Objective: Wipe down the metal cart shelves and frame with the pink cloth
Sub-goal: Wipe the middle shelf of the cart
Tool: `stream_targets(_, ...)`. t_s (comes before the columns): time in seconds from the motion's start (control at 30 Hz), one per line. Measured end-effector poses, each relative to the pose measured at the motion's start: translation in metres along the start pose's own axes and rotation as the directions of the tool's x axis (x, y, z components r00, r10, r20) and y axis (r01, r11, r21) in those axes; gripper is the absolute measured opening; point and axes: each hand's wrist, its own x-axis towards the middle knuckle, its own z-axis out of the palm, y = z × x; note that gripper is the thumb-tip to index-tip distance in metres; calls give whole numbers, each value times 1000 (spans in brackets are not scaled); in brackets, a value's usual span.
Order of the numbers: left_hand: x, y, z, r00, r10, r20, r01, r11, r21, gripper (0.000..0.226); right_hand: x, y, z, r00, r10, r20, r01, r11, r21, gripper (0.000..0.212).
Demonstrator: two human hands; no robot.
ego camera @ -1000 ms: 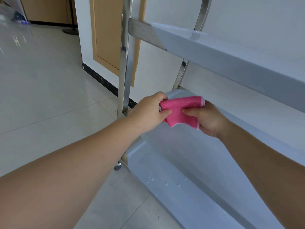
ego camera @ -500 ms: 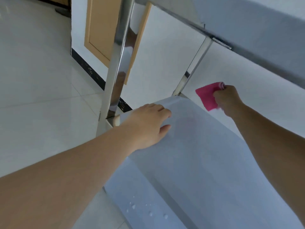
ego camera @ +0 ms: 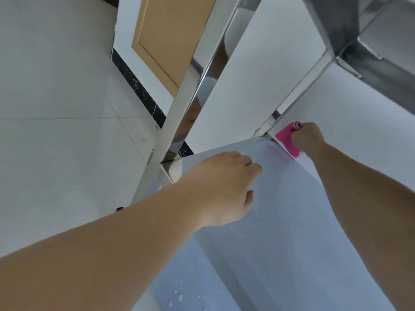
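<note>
The metal cart's middle shelf [ego camera: 292, 198] fills the lower right, with shiny upright posts at its near corner [ego camera: 190, 86] and far corner [ego camera: 298, 90]. My right hand [ego camera: 307, 136] grips the pink cloth [ego camera: 286, 139] and presses it against the shelf's far rim, just beside the far post's base. My left hand [ego camera: 224, 187] rests palm down on the shelf near the near post, fingers loosely apart, holding nothing. The upper shelf's underside [ego camera: 370, 41] hangs at the top right.
A lower shelf [ego camera: 179, 288] with water droplets shows under my left forearm. Pale floor tiles [ego camera: 56, 108] spread to the left. A white wall with black skirting [ego camera: 139, 90] and a tan door [ego camera: 168, 41] stands behind the cart.
My right hand has carried the cloth away from my left hand to the shelf's far corner. My left hand let go of the cloth and settled on the shelf. The view has tilted downward.
</note>
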Motion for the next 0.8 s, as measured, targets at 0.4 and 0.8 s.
stream_targets(0.4,2,0,0,997,-28,73,28,1000,-1,32,11,-8,32,960,88,266,-140,973,181,19)
stream_targets(0.8,4,2,0,992,-42,120,35,997,66,33,2,32,23,953,-12,301,-16,996,92,13)
